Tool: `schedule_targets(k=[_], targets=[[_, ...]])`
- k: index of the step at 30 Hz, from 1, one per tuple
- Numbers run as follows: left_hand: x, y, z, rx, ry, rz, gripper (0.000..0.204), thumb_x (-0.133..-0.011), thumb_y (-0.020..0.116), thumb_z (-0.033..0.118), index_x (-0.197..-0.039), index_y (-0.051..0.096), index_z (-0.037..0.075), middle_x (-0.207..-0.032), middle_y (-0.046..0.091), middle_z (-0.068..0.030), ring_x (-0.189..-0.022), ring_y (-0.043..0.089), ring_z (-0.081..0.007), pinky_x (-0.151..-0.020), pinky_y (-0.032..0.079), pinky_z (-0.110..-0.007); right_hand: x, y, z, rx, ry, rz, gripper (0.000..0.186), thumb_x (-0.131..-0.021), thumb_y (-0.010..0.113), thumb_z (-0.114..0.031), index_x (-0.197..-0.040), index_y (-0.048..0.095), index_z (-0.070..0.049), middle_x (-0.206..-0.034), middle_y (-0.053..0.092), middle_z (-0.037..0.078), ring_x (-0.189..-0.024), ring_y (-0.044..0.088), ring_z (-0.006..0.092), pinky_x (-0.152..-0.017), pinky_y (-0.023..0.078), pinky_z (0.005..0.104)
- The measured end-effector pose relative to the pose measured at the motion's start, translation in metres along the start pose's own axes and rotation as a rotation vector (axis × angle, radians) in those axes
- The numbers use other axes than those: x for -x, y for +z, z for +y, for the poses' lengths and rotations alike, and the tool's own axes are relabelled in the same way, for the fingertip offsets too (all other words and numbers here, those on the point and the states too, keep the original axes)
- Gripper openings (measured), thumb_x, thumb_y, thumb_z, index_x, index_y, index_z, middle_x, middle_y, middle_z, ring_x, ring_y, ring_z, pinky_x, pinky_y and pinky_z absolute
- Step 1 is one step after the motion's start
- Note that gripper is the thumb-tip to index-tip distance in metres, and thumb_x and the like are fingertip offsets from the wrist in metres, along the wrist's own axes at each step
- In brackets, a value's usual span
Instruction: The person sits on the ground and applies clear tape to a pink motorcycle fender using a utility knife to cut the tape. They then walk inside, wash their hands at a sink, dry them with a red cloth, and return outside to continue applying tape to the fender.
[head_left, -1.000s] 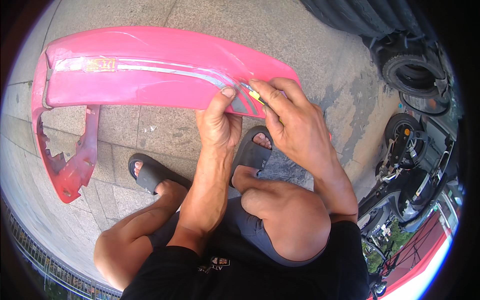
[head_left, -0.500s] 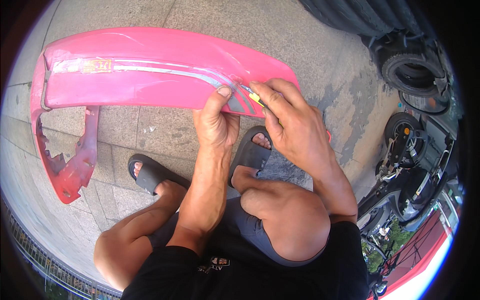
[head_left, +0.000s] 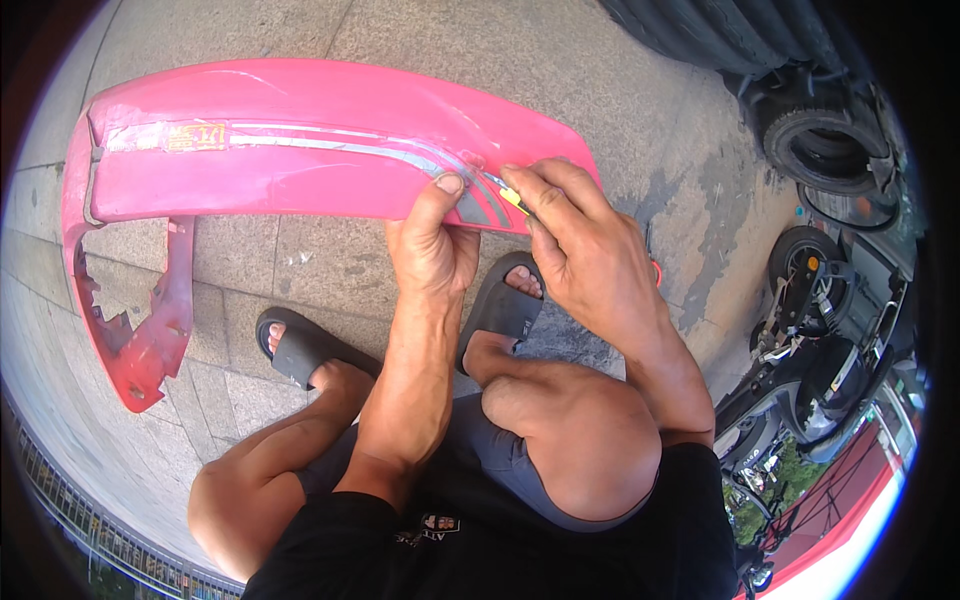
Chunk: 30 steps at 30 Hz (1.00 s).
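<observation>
My left hand (head_left: 432, 250) is clamped on the near edge of the pink body panel (head_left: 300, 150), thumb up on the painted face and the fingers curled under it out of sight. Set against the picture from a second ago, that grip sits in the same spot, beside the grey stripe decal (head_left: 400, 152) where it sweeps down towards the panel's right end.

My right hand (head_left: 585, 250) is pinched shut on a small yellow tool (head_left: 514, 199) (only its tip shows past my fingertips, so I cannot tell what kind of blade or scraper it is). The tip lies on the lower end of the stripes, just beside my left thumb. Over the last second the tool has hardly shifted; if anything it has crept slightly along the stripe. I judge that I am working slowly at one stubborn patch of the decal and not making long strokes, with most of the stripe further left untouched.

The panel itself has not moved. It rests on the paved floor in front of my feet, its long face tilted up towards me, and its cracked, jagged red end (head_left: 140, 340) hangs down at the left. My black sandals (head_left: 300, 345) are planted just behind it, one below each hand. Tyres (head_left: 820, 150) and a parked scooter (head_left: 820, 330) stand well apart at the floor's right edge.
</observation>
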<state>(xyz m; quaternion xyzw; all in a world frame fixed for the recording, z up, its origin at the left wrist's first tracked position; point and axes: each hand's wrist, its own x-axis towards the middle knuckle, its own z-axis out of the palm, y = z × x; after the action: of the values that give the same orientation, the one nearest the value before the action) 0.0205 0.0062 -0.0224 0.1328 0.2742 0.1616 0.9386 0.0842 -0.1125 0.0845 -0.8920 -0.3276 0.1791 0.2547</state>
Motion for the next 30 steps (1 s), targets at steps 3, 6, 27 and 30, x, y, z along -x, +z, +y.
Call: schedule_targets(k=[3, 6, 27, 30], targets=[[0.0001, -0.0001, 0.0002, 0.002, -0.006, 0.008, 0.041, -0.083, 0.062, 0.004, -0.123, 0.053, 0.001, -0.112, 0.065, -0.0122, -0.103, 0.066, -0.0264, -0.091, 0.057, -0.045, 0.0008, -0.0001, -0.0001, 0.005, -0.005, 0.008, 0.04, -0.087, 0.062, -0.005, -0.127, 0.059, -0.007, -0.114, 0.059, 0.01, -0.085, 0.066, 0.0326, -0.069, 0.056, 0.0413], [0.0001, 0.0001, 0.0001, 0.007, 0.006, -0.008, 0.04, -0.083, 0.063, 0.005, -0.122, 0.054, 0.001, -0.11, 0.066, -0.0119, -0.103, 0.066, -0.0264, -0.091, 0.057, -0.045, 0.002, -0.0004, -0.0004, 0.008, 0.003, 0.003, 0.04, -0.087, 0.062, -0.005, -0.126, 0.059, -0.007, -0.113, 0.059, 0.01, -0.084, 0.067, 0.0325, -0.068, 0.056, 0.0411], [-0.0003, 0.0013, 0.0015, 0.011, 0.02, 0.011, 0.045, -0.084, 0.062, 0.004, -0.127, 0.049, 0.001, -0.116, 0.062, -0.0124, -0.107, 0.065, -0.0279, -0.092, 0.057, -0.047, 0.0076, 0.0009, 0.0002, 0.02, 0.015, 0.009, 0.042, -0.085, 0.063, -0.004, -0.127, 0.059, -0.007, -0.119, 0.058, 0.012, -0.086, 0.067, 0.0327, -0.07, 0.056, 0.0413], [-0.0007, 0.0002, 0.0004, 0.006, 0.018, 0.027, 0.045, -0.084, 0.062, 0.003, -0.127, 0.049, 0.001, -0.116, 0.062, -0.0126, -0.107, 0.065, -0.0281, -0.092, 0.057, -0.047, 0.0087, 0.0013, 0.0004, 0.022, 0.018, 0.006, 0.042, -0.085, 0.063, -0.004, -0.127, 0.059, -0.007, -0.12, 0.058, 0.012, -0.087, 0.067, 0.0327, -0.072, 0.057, 0.0409]])
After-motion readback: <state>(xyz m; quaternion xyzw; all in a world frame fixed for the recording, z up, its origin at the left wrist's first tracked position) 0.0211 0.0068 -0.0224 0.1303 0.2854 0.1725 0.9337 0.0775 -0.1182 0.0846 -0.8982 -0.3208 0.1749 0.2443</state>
